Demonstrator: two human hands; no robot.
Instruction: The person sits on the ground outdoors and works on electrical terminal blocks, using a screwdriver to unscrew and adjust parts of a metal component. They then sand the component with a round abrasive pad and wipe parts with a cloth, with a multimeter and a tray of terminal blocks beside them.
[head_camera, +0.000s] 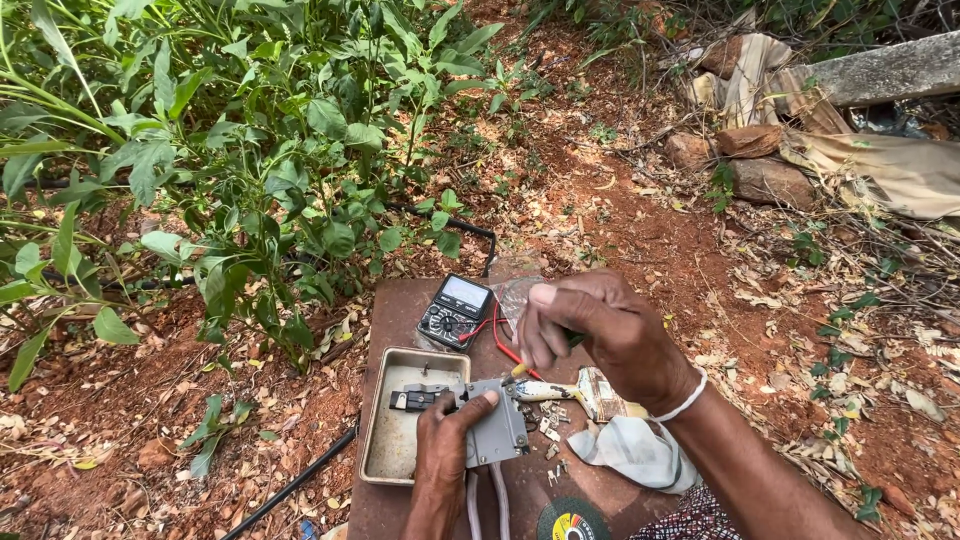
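Down at the bottom edge lies a grinding disc (571, 522) with a coloured label, just below the grey switch unit (493, 428) — and that unit is where the action is. It sits on a brown board (400, 305), half over the right rim of a shallow beige metal box (392, 440), with two grey cables running off its lower end.

Left hand (447, 452) lies clamped on the grey switch unit, thumb pressed across its top face, fingers wrapped around the side. Right hand (598, 335) hovers just above and right of the unit, fingers pinched narrow around what looks like a screwdriver (518, 368) — only the yellow tip shows, so the grip itself is hard to read.

Judging by its look, the unit is rigid moulded plastic, light, a little slippery; best held by its flat sides, well away from the terminals. Small screws (550, 425) lie loose just right of it, easy to scatter.

Above the unit sits a black multimeter (454, 311) with red leads. Right of it, a grey cloth (632, 452). Green plants (250, 170) crowd the red soil beyond.
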